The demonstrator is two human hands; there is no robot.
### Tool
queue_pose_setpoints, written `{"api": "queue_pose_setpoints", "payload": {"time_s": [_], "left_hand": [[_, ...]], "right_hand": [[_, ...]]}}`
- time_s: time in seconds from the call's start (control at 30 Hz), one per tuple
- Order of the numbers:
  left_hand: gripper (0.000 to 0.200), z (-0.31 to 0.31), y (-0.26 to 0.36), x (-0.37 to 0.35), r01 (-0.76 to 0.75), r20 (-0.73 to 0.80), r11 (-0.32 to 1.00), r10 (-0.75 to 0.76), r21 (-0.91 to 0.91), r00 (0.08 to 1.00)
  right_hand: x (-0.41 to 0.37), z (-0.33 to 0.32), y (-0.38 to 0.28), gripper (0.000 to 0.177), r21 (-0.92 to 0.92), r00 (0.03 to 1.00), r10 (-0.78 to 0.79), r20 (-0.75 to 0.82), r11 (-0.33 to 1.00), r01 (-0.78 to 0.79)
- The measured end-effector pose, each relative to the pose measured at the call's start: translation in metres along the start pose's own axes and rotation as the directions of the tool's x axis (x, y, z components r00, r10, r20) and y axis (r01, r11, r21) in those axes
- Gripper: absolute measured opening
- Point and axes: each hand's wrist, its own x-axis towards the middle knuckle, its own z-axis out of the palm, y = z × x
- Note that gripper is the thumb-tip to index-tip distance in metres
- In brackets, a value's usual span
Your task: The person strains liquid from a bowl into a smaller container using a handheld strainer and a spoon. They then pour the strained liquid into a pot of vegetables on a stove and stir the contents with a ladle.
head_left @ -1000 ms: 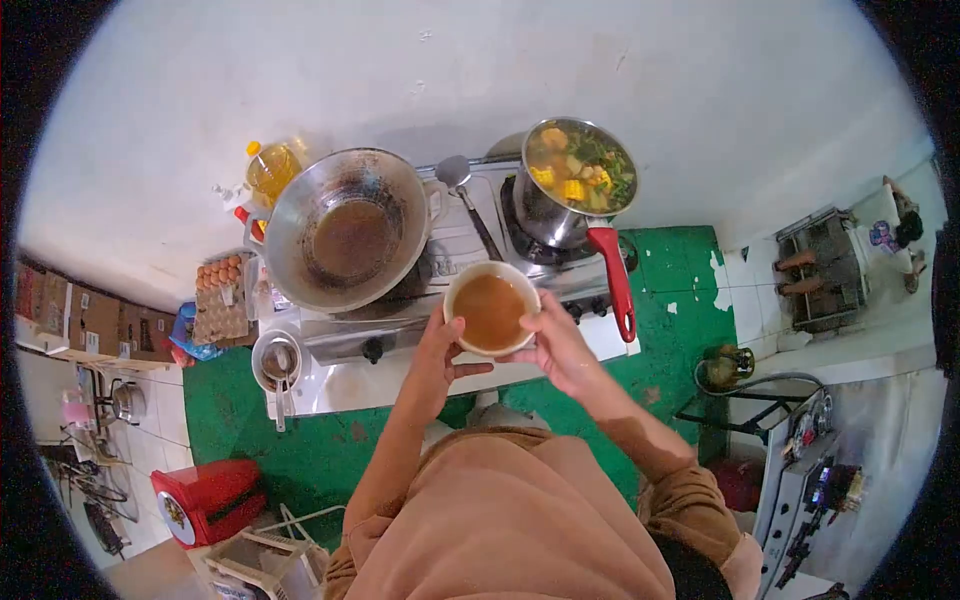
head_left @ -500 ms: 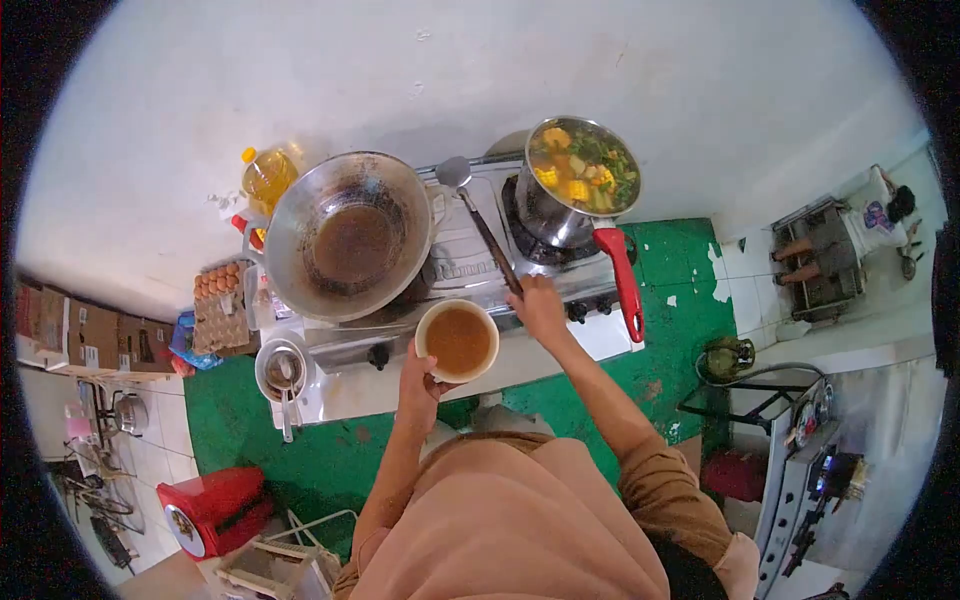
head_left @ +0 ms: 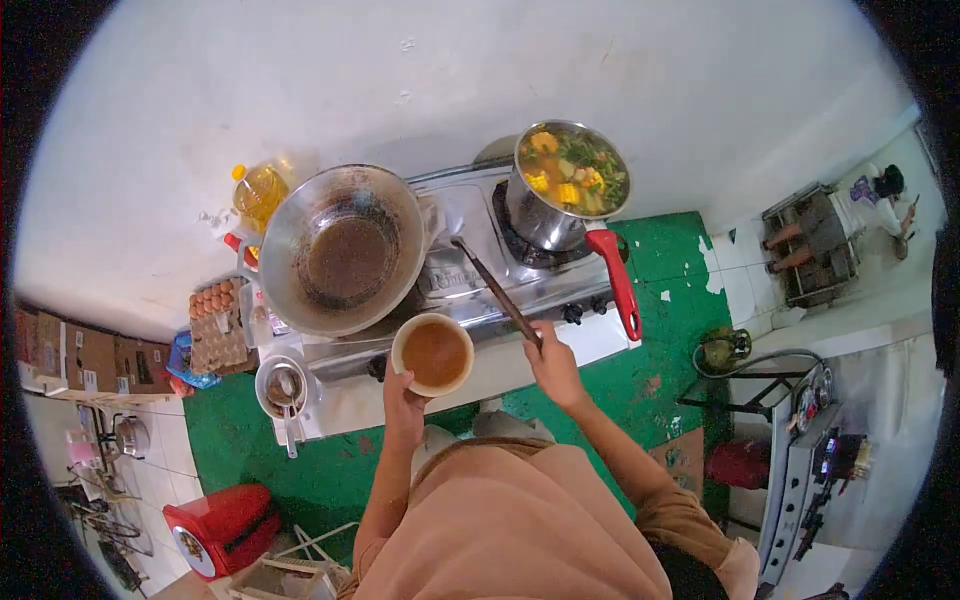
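My left hand [head_left: 404,405] grips a cream bowl [head_left: 396,352] of brown liquid at the stove's front edge. My right hand [head_left: 553,368] is wrapped round the dark handle of a spatula [head_left: 497,291], whose metal head lies over the stove top just right of the wok. The large wok [head_left: 277,262] sits on the left burner, its bottom dark with a brown residue. On the right burner stands a steel saucepan [head_left: 545,212] with a red handle, full of corn pieces and greens in broth.
Left of the wok are an oil bottle [head_left: 259,198], a tray of eggs [head_left: 219,325] and a strainer over a pot [head_left: 283,388]. A red-lidded bin [head_left: 222,528] stands behind on the left. At right are a gas cylinder [head_left: 724,349], another stove [head_left: 795,490] and a seated person [head_left: 845,218].
The bowl in my left hand has shifted left, nearer the wok. My right hand has drawn back toward me, and the spatula's head has come down from behind the stove's middle.
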Motion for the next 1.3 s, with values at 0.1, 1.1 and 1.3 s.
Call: {"api": "queue_pose_setpoints", "payload": {"time_s": [0.1, 1.1, 1.3], "left_hand": [[0.063, 0.000, 0.003, -0.006, -0.005, -0.012, 1.000, 0.005, -0.002, 1.000], [0.051, 0.014, 0.009, -0.010, -0.052, -0.022, 0.992, 0.050, -0.112, 0.999], [0.045, 0.021, 0.007, -0.012, -0.108, -0.094, 0.992, 0.101, -0.068, 0.990]], "right_hand": [[-0.034, -0.024, -0.010, 0.033, -0.055, 1.000, 0.023, 0.013, 0.998, -0.023], [0.081, -0.267, 0.014, 0.030, -0.732, 0.834, -0.423, -0.353, 0.681, 0.036], [0.105, -0.259, 0.014, 0.030, -0.768, 0.847, -0.424, -0.320, 0.639, 0.030]]}}
